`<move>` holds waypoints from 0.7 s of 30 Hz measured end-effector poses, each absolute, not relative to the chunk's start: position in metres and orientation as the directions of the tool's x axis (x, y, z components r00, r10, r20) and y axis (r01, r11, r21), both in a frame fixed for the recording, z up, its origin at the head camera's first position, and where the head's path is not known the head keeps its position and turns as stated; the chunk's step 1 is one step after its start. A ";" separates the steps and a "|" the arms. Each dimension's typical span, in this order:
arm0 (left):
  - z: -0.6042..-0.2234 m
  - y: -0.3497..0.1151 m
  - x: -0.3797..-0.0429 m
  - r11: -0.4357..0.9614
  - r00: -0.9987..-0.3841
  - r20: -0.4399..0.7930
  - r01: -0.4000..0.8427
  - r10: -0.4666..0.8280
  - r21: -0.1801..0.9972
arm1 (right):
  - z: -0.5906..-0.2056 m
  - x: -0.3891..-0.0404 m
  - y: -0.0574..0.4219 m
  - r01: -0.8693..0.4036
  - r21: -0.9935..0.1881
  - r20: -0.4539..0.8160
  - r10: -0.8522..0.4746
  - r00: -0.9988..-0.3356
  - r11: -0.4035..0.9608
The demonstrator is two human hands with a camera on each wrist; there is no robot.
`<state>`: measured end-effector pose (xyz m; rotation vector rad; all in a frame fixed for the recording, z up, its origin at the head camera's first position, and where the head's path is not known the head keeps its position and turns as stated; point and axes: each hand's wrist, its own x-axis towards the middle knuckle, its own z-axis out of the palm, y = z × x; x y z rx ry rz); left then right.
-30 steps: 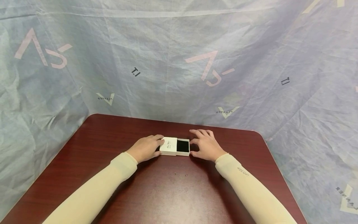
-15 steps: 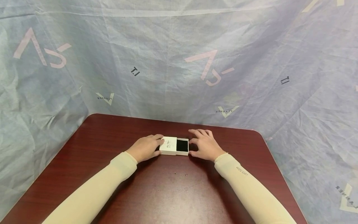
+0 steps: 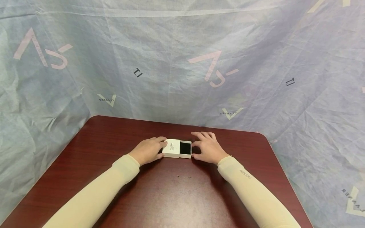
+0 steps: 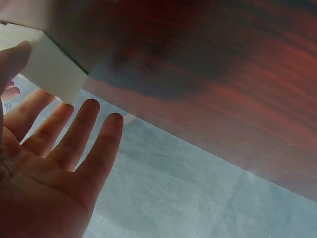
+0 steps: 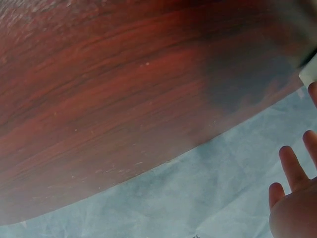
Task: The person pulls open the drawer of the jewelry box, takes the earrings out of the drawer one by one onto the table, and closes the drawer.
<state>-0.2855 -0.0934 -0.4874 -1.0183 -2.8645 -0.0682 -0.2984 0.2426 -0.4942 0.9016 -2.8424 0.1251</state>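
Note:
A small white slide-out box (image 3: 172,148) lies on the table, with dark lettering on its sleeve. Its drawer (image 3: 186,156) is partly out to the right and shows a black lining. My left hand (image 3: 146,150) grips the sleeve's left end, thumb at the near side and index finger over the top. In the left wrist view the thumb and fingers lie around the white box (image 4: 49,67). At the drawer's right end my right hand (image 3: 210,148) touches with thumb and index fingertip, the other fingers extended. The right wrist view catches only a box corner (image 5: 309,74).
Two tiny metallic pieces, too small to identify, lie nearer on the dark red table (image 3: 159,199): a left one (image 3: 178,176) and a right one (image 3: 189,177). A grey printed cloth (image 3: 171,63) hangs behind the table and at its sides.
The right hand has moved slightly left, and the drawer has slid a little further into the sleeve. The left hand has kept its place on the box.

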 end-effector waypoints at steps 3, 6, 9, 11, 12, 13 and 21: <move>-0.487 -0.093 -0.285 0.776 -0.771 0.111 0.631 0.627 0.005 | -0.495 -0.299 0.242 -0.582 -0.035 0.177 -0.568 -0.804 0.812; -0.487 -0.093 -0.285 0.775 -0.771 0.112 0.632 0.627 0.007 | -0.495 -0.300 0.241 -0.586 -0.039 0.181 -0.571 -0.800 0.809; -0.487 -0.093 -0.285 0.775 -0.771 0.112 0.631 0.627 0.009 | -0.494 -0.300 0.239 -0.588 -0.040 0.184 -0.572 -0.799 0.808; -0.487 -0.093 -0.285 0.776 -0.772 0.110 0.631 0.626 0.010 | -0.494 -0.300 0.239 -0.587 -0.039 0.182 -0.572 -0.800 0.809; -0.487 -0.093 -0.285 0.776 -0.772 0.109 0.630 0.626 0.011 | -0.493 -0.300 0.238 -0.586 -0.039 0.180 -0.571 -0.801 0.809; -0.487 -0.093 -0.285 0.777 -0.773 0.108 0.630 0.625 0.012 | -0.493 -0.300 0.238 -0.586 -0.039 0.178 -0.571 -0.801 0.810; -0.488 -0.093 -0.286 0.776 -0.773 0.107 0.630 0.625 0.014 | -0.494 -0.302 0.236 -0.587 -0.027 0.168 -0.575 -0.801 0.809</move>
